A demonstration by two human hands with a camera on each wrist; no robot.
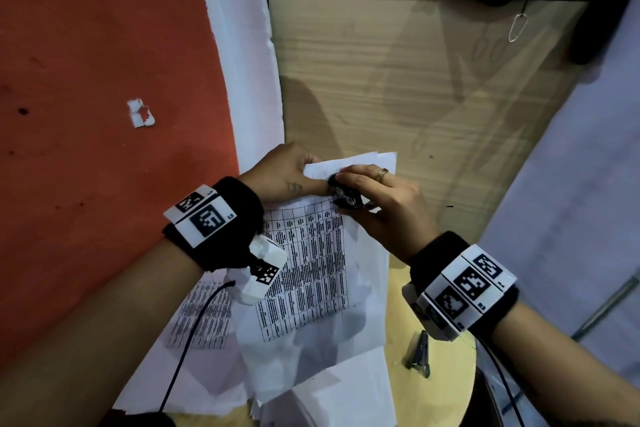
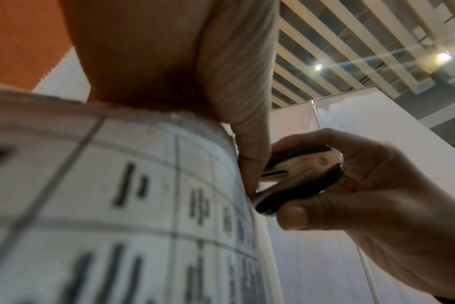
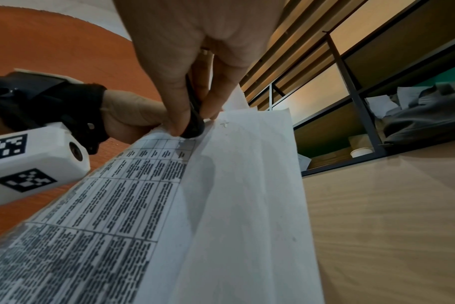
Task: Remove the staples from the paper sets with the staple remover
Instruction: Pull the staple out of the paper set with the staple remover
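1. Our right hand [image 1: 384, 208] squeezed the black staple remover [image 1: 344, 196] between thumb and fingers, its metal claws [image 2: 270, 181] set at the top corner of the paper set [image 1: 311, 260].
2. Our left hand [image 1: 284, 173] pinched that same corner, folding the top sheet back.
3. The printed paper set lay on other loose sheets [image 1: 332, 392] on the wooden table [image 1: 433, 87].
4. A binder clip [image 1: 419, 354] lay near our right wrist.
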